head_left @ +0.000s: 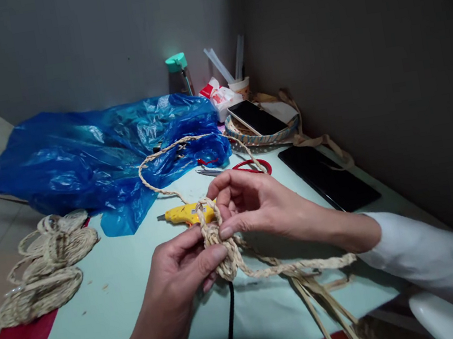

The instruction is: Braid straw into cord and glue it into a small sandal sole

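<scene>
The left forearm comes nearest; its hand [182,271] grips a coiled braided cord [221,256] between thumb and fingers. The right hand [252,199] pinches the same coil, held over the desk [102,281], near a yellow glue gun [180,215] on its far side.

The basket [267,140] sat toward the far right of the table [76,336], a phone [259,117] lying across its rim with the dark screen up. Just behind the basket stood a cup [240,87] with pale sticks [240,55] poking out of it. Behind and to the basket's left was a red-and-white packet [219,91], and farther left a bottle [178,74] with a green lid. The blue bag [94,150] sprawled, crumpled and glossy, left of the basket. A black tablet [326,176] lay flat before the basket, toward its right.
</scene>
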`<action>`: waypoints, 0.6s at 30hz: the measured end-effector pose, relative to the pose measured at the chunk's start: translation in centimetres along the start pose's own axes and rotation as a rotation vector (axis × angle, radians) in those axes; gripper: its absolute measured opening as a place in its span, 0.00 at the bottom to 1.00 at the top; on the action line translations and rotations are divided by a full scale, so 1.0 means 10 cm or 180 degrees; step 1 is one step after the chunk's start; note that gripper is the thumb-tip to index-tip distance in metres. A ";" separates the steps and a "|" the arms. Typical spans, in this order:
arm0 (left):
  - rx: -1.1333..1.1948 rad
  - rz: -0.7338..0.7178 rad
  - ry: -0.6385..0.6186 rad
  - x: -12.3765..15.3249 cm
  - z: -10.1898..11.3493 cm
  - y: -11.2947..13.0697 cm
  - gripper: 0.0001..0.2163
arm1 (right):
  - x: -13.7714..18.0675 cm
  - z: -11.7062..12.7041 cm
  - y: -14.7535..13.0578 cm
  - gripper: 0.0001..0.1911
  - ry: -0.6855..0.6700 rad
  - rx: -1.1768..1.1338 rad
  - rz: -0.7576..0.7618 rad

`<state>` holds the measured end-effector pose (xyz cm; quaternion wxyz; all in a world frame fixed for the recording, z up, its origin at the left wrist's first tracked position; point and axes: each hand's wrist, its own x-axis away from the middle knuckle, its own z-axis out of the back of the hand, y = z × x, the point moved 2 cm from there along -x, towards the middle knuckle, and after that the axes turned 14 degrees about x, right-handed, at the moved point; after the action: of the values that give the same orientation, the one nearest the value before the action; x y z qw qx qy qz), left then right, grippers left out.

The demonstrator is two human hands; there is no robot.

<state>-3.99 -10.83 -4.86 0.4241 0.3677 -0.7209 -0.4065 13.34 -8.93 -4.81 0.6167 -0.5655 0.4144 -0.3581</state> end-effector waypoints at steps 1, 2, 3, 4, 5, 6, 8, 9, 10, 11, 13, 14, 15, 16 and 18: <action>0.0065 0.0003 0.0066 0.00 -0.01 0.00 0.09 | 0.02 -0.02 -0.01 0.18 0.0077 0.0087 0.0045; 0.0154 -0.0001 0.0112 0.00 -0.03 0.00 0.09 | 0.03 -0.04 -0.02 0.17 0.0159 0.0204 0.0109; 0.0249 -0.0011 0.0145 0.00 -0.05 0.01 0.11 | 0.05 -0.06 -0.04 0.16 0.0237 0.0359 0.0174; 0.0331 -0.0027 0.0176 0.00 -0.06 0.01 0.11 | 0.07 -0.07 -0.05 0.14 0.0314 0.0546 0.0235; 0.0386 -0.0037 0.0214 -0.01 -0.07 0.01 0.12 | 0.09 -0.09 -0.07 0.12 0.0380 0.0733 0.0297; 0.0408 -0.0036 0.0263 -0.01 -0.08 0.01 0.12 | 0.10 -0.10 -0.08 0.10 0.0425 0.0895 0.0356; 0.0419 -0.0026 0.0364 -0.01 -0.08 0.01 0.10 | 0.12 -0.11 -0.09 0.08 0.0437 0.1084 0.0427; 0.0437 -0.0035 0.0403 -0.02 -0.08 0.01 0.09 | 0.13 -0.11 -0.09 0.08 0.0430 0.1116 0.0434; 0.0463 -0.0050 0.0426 -0.02 -0.08 0.01 0.09 | 0.13 -0.11 -0.09 0.09 0.0416 0.1114 0.0423; 0.0496 -0.0059 0.0440 -0.02 -0.07 0.01 0.09 | 0.13 -0.10 -0.09 0.09 0.0396 0.1097 0.0385; 0.0576 -0.0059 0.0443 -0.03 -0.06 0.01 0.11 | 0.12 -0.08 -0.08 0.09 0.0348 0.1081 0.0276; 0.0614 -0.0049 0.0444 -0.04 -0.05 0.01 0.13 | 0.12 -0.07 -0.08 0.09 0.0319 0.1084 0.0224; 0.0643 -0.0042 0.0446 -0.04 -0.05 0.01 0.13 | 0.12 -0.07 -0.08 0.09 0.0288 0.1094 0.0189; 0.0648 -0.0054 0.0458 -0.04 -0.04 0.00 0.14 | 0.13 -0.07 -0.08 0.09 0.0256 0.1120 0.0163; 0.0560 -0.0175 0.0510 -0.04 -0.02 0.01 0.12 | 0.14 -0.06 -0.10 0.09 0.0223 0.1205 0.0128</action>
<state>-3.62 -10.47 -4.86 0.4351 0.4545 -0.7072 -0.3224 13.34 -10.59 -4.00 0.7042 -0.4182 0.3721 -0.4367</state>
